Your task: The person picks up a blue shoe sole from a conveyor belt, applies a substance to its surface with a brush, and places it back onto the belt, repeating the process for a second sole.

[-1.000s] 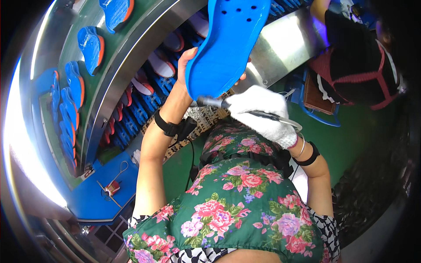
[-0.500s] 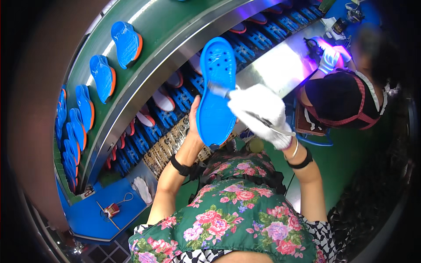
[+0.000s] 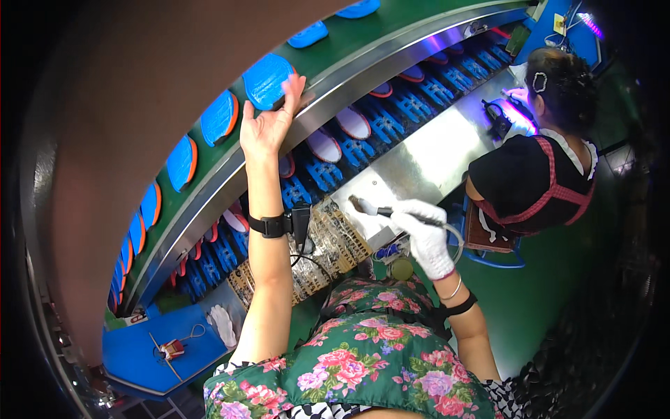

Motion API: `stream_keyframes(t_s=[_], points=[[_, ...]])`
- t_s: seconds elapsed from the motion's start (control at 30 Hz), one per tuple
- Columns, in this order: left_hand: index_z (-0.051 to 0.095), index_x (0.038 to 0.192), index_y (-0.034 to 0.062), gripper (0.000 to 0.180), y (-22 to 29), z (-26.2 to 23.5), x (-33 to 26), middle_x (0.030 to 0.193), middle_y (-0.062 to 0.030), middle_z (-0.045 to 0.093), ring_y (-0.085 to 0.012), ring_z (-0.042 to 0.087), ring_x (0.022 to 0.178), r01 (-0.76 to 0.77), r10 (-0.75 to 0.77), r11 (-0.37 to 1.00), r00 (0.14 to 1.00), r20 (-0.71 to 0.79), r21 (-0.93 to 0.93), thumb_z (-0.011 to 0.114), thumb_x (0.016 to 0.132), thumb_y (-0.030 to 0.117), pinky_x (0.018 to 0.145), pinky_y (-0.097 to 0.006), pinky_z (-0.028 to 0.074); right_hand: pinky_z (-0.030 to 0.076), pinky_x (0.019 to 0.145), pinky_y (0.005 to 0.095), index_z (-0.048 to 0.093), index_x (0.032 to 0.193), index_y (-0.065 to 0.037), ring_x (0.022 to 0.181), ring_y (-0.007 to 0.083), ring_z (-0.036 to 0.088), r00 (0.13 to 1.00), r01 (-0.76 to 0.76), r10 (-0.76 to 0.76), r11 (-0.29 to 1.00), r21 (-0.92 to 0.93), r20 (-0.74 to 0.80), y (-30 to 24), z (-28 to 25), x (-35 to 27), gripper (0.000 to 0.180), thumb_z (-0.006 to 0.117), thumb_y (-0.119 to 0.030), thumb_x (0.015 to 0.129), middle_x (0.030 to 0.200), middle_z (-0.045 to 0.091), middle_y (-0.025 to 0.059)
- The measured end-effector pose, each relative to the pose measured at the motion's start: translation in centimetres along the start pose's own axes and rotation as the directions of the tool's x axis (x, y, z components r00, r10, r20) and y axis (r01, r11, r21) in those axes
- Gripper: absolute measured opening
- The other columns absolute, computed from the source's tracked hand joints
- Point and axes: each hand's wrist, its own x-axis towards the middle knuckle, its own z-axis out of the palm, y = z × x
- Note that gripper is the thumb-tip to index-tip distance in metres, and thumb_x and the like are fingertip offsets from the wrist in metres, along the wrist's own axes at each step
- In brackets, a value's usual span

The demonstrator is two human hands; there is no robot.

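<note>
My bare left hand (image 3: 269, 126) is stretched up to the green conveyor belt (image 3: 322, 64), thumb and fingers spread at the near end of a blue shoe sole (image 3: 268, 78) with an orange edge. That sole lies on the belt; whether the fingertips touch it I cannot tell. In its white glove, my right hand (image 3: 426, 234) grips a dark-handled brush (image 3: 364, 206), bristles pointing left above the metal tabletop. A thin pale tube or cord loops beside the glove. Several more blue soles (image 3: 220, 117) lie in a row along the belt.
Below the belt, blue racks (image 3: 387, 128) hold white-and-red soles (image 3: 354, 123). A taped cardboard surface (image 3: 328, 241) lies nearer me. On the right a co-worker (image 3: 534, 167) sits at the metal table (image 3: 433, 143) under purple light. A blue side table (image 3: 143, 349) bears a small red object and a glove.
My left hand has moved up from in front of me to the belt, where a blue sole lies at its fingers. My right hand and brush have come away from the sole, lower down.
</note>
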Motion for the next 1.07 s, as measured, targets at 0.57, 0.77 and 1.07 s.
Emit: stream_keyframes(t_s=[0.57,0.77,1.07], points=[[0.018,0.16,-0.0029,0.088,-6.6,-0.5,6.5,0.159,-0.0298,0.032,-0.0412,0.04,0.143,-0.441,0.453,-0.166,0.761,0.465,0.882,0.061,0.1,0.044,0.116,-0.045,0.036,0.056,0.083,0.0279,0.077,0.105,0.003,0.089,0.0158,0.072,0.999,-0.046,0.047,0.999,-0.027,0.028,2.8,-0.5,-2.6,0.021,0.074,-0.001,0.085,0.101,0.077,0.0102],[0.055,0.141,0.0006,0.061,-0.5,1.7,14.2,0.135,-0.0324,0.058,-0.0409,0.044,0.139,0.036,0.294,-0.933,0.651,0.699,0.359,0.072,0.09,0.029,0.114,-0.048,0.035,0.053,0.069,0.0241,0.077,0.103,0.002,0.078,0.0126,0.068,0.997,-0.073,0.073,0.995,0.069,-0.002,2.6,0.5,-2.6,0.02,0.072,0.003,0.084,0.094,0.076,0.0094],[0.066,0.113,0.0059,0.04,-1.1,0.0,13.1,0.119,-0.0286,0.066,-0.036,0.051,0.129,-0.424,0.653,-0.272,0.578,0.489,0.864,0.076,0.092,0.039,0.111,-0.063,0.035,0.054,0.084,0.0263,0.077,0.111,0.0,0.09,0.0133,0.07,0.992,-0.127,0.125,0.989,0.07,0.03,2.5,-0.4,-2.6,0.025,0.073,-0.007,0.087,0.103,0.078,0.0088]])
